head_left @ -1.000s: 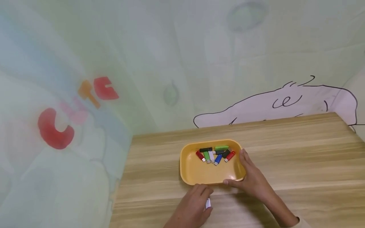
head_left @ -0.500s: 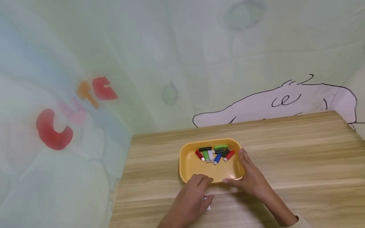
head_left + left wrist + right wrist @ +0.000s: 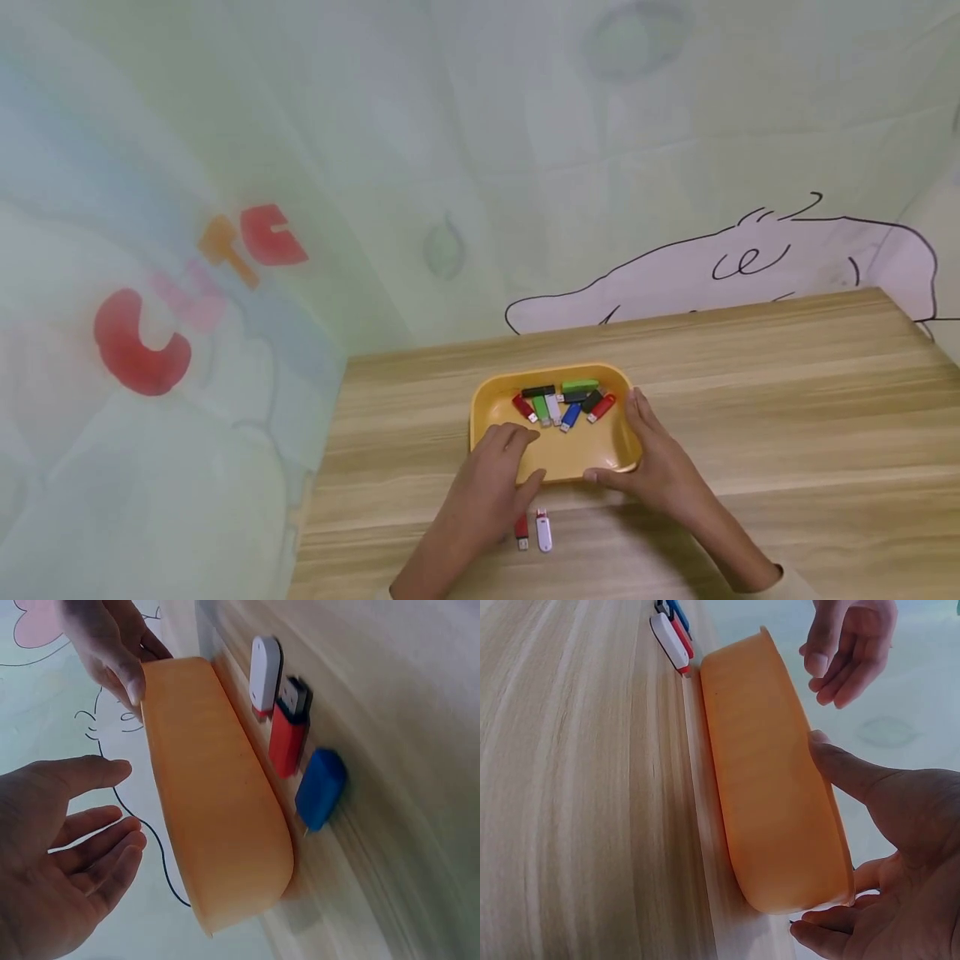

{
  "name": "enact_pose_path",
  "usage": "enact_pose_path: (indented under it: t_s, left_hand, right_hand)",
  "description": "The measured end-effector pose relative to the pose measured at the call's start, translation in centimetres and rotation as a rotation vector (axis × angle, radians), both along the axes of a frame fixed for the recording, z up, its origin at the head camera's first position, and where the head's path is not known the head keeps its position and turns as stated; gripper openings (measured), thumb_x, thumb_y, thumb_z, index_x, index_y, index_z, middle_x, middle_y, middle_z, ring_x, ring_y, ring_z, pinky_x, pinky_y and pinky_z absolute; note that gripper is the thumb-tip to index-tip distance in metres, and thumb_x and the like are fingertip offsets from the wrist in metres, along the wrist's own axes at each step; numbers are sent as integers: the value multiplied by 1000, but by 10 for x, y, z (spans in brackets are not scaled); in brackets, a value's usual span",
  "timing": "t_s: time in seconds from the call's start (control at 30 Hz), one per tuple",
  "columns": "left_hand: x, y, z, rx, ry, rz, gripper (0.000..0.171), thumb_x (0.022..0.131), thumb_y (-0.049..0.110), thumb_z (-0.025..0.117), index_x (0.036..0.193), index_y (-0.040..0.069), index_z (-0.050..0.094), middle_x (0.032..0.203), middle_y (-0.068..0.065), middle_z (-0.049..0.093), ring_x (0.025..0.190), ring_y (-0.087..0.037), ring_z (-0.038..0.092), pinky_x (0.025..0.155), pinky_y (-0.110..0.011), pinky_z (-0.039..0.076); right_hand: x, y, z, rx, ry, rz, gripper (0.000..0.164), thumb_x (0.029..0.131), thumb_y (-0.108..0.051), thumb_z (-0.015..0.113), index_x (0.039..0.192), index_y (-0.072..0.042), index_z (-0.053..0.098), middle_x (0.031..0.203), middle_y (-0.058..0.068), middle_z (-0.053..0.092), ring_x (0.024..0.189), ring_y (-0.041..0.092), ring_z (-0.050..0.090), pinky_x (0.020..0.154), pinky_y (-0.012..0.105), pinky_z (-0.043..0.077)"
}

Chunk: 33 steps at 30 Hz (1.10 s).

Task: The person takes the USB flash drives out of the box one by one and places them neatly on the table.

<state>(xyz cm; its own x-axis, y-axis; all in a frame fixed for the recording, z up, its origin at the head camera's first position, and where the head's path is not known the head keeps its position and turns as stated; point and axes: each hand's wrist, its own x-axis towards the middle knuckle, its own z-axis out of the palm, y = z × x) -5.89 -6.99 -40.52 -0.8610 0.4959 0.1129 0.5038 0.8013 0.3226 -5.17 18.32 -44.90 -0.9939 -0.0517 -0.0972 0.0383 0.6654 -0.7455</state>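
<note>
Wood-grained counter bears a smooth, round-cornered yellow tray; right hand grips its rim, left hand hovers above, thumb and fingers apart.

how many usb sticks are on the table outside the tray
3, in front of the tray: white stick rightmost, red stick in the middle, blue stick leftmost, mostly hidden by the left hand in the head view. More may be hidden.
</note>
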Motion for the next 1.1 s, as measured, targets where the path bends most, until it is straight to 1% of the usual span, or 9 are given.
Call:
enact_pose_path:
  t_s: [0.23, 0.33, 0.47, 0.73, 0.93, 1.0, 1.1]
  left_hand:
    - [-11, -1, 1, -8, 6, 64, 45, 94, 29, 83, 131, 9, 68, 128, -3, 68, 117, -18, 63, 102, -34, 60]
    - [-15, 1, 2, -26, -9, 104, 44, 94, 31, 83, 130, 9, 68, 127, -3, 67, 116, -18, 62, 103, -35, 59]
    - [-21, 5, 2, -52, -25, 138, 46, 94, 32, 84, 130, 8, 68, 127, -5, 67, 116, -19, 62, 104, -36, 59]
    - [-38, 9, -5, -48, -21, 155, 46, 94, 30, 84, 131, 7, 68, 124, -6, 67, 111, -20, 62, 101, -35, 60]
    - [-53, 8, -11, -20, 3, 170, 43, 93, 27, 85, 127, 5, 70, 123, -6, 68, 115, -21, 64, 104, -37, 59]
    - [-56, 8, -11, -13, 1, 176, 43, 93, 26, 84, 127, 4, 70, 124, -7, 69, 117, -22, 64, 105, -37, 59]
    - [-62, 10, -12, -21, -5, 190, 45, 93, 27, 85, 128, 4, 70, 125, -8, 69, 115, -23, 64, 104, -37, 59]
  right_hand:
    - [0, 0, -2, -1, -2, 1, 134, 72, -58, 94, 168, 0, 19, 176, 25, 12, 156, 54, 24, 121, 66, 33]
    - [0, -1, -3, 3, -4, -2, 134, 72, -57, 94, 168, -1, 18, 176, 25, 12, 156, 54, 24, 122, 66, 33]
    - [1, -1, -2, 5, -19, -6, 135, 72, -57, 94, 168, -2, 17, 176, 25, 11, 156, 54, 24, 121, 66, 33]
    - [1, 1, -2, -3, -7, -5, 134, 73, -58, 93, 168, 0, 18, 176, 26, 11, 157, 54, 24, 122, 66, 32]
    - [-1, 0, -1, -17, -1, -3, 133, 73, -57, 93, 168, 0, 19, 176, 25, 11, 157, 54, 24, 122, 66, 32]
    - [-1, 0, 0, -13, -9, -4, 133, 73, -58, 93, 168, -1, 19, 176, 24, 11, 157, 54, 24, 122, 66, 33]
    - [-1, 0, 1, -8, -17, -5, 133, 74, -57, 93, 168, -1, 18, 176, 24, 10, 157, 54, 23, 122, 66, 32]
